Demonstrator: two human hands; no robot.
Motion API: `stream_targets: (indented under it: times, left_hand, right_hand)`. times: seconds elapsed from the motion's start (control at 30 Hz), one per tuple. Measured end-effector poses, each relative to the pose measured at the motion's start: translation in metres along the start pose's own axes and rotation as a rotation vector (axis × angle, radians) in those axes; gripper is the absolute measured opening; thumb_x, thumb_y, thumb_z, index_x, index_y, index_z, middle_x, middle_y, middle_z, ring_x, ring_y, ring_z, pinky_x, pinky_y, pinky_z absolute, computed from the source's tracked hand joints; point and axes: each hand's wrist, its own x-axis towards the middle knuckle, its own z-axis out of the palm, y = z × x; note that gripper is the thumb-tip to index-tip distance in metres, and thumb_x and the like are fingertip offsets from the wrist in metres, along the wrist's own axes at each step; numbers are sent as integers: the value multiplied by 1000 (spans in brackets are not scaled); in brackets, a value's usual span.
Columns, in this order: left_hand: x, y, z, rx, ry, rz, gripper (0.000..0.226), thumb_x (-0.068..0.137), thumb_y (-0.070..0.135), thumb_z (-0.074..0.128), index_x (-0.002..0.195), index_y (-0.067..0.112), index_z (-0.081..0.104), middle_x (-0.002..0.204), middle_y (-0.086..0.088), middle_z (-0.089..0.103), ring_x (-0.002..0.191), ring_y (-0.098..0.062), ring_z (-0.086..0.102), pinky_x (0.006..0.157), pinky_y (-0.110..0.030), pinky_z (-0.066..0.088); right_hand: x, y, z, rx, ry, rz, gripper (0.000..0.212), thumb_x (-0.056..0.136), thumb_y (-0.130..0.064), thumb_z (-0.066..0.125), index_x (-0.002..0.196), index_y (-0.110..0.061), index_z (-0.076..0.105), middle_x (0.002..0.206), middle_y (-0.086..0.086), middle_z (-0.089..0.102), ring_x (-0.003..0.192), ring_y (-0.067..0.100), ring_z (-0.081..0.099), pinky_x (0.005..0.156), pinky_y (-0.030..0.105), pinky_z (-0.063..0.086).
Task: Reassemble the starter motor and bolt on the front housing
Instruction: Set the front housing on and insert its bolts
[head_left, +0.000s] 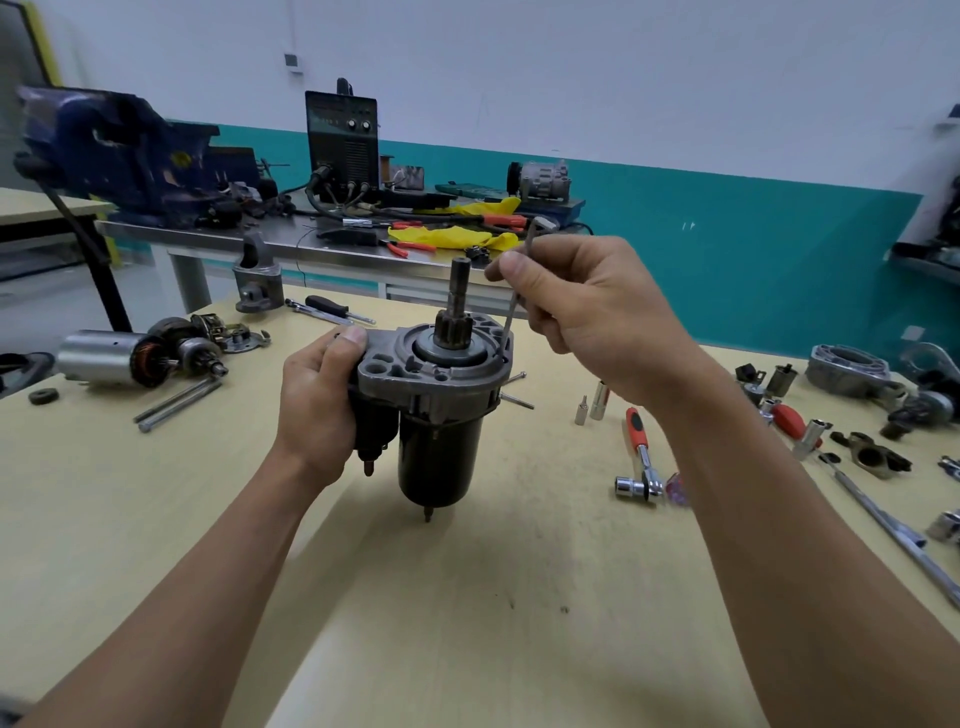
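A starter motor (439, 441) with a black body stands upright above the wooden table (467, 597), its grey front housing (441, 374) on top and the pinion shaft (457, 306) pointing up. My left hand (319, 405) grips its left side around the black solenoid. My right hand (582, 306) pinches a thin hex key (511, 317) whose lower tip sits in a hole at the housing's right rim.
A red-handled ratchet (641, 457) and small sockets (597, 402) lie to the right, with more tools and housings (852, 369) further right. To the left lie another dismantled starter (140, 358), long bolts (176, 402) and a screwdriver (332, 306). A cluttered steel bench (322, 239) stands behind.
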Motion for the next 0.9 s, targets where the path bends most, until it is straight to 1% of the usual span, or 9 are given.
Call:
stream_targets:
  times: [0.1, 0.17, 0.23, 0.3, 0.47, 0.57, 0.67, 0.8, 0.9]
  left_hand:
    - [0, 0, 0, -5, -6, -6, 79, 75, 53, 55, 108, -19, 56, 110, -47, 57, 108, -63, 52, 94, -72, 41]
    - [0, 0, 0, -11, -8, -10, 80, 76, 52, 55, 110, -20, 56, 112, -46, 57, 110, -63, 52, 96, -73, 40]
    - [1, 0, 1, -8, -7, -10, 80, 76, 52, 55, 111, -20, 56, 112, -46, 58, 110, -63, 52, 96, -72, 40]
    - [1, 0, 1, -11, -6, -12, 80, 76, 52, 55, 109, -21, 55, 111, -47, 57, 109, -64, 51, 95, -72, 40]
    - [1, 0, -1, -14, -6, -19, 81, 76, 52, 55, 110, -22, 54, 112, -48, 55, 109, -65, 50, 96, -72, 39]
    - [1, -1, -1, 4, 14, -11, 80, 75, 53, 55, 109, -20, 55, 113, -48, 56, 106, -61, 54, 92, -69, 43]
    - [2, -1, -2, 3, 34, -15, 75, 75, 52, 56, 108, -15, 58, 114, -48, 55, 106, -61, 54, 93, -71, 42]
    - [2, -1, -1, 16, 58, -15, 65, 74, 53, 56, 99, -7, 61, 112, -50, 53, 95, -44, 57, 85, -64, 43]
    - [2, -2, -1, 18, 47, -9, 69, 75, 53, 56, 102, -11, 60, 111, -50, 53, 94, -43, 57, 85, -62, 44]
  right_hand:
    - [-1, -2, -2, -67, -40, -13, 14, 97, -17, 59, 93, -17, 72, 56, -17, 59, 51, -2, 49, 48, 9, 37]
    - [-1, -1, 3, -90, 46, -49, 11, 92, -18, 67, 83, -16, 72, 57, -15, 60, 52, -2, 50, 50, 10, 40]
    - [1, 3, 10, -95, 180, -73, 18, 85, -21, 77, 72, -12, 68, 59, -7, 59, 53, 2, 50, 52, 16, 43]
    - [2, 6, 14, -89, 237, -63, 25, 80, -26, 81, 70, -12, 64, 60, -2, 57, 52, 5, 48, 51, 18, 43]
    - [1, 3, 7, -49, 112, -24, 13, 90, -25, 71, 101, -18, 69, 48, -16, 50, 44, 1, 46, 47, 11, 38]
    - [0, -1, -1, -15, 24, -22, 10, 96, -18, 62, 98, -15, 71, 50, -18, 54, 46, -1, 47, 45, 9, 36]
    - [-1, -3, -1, -61, -13, -38, 8, 95, -15, 63, 92, -16, 70, 54, -19, 58, 49, -3, 50, 47, 8, 38]
    - [1, 3, 12, -77, 192, -76, 18, 87, -17, 75, 72, -17, 64, 60, -9, 58, 51, 2, 50, 51, 16, 44]
    - [2, 7, 18, -48, 279, -53, 23, 82, -19, 80, 69, -17, 60, 60, -8, 56, 52, 2, 49, 51, 17, 45]
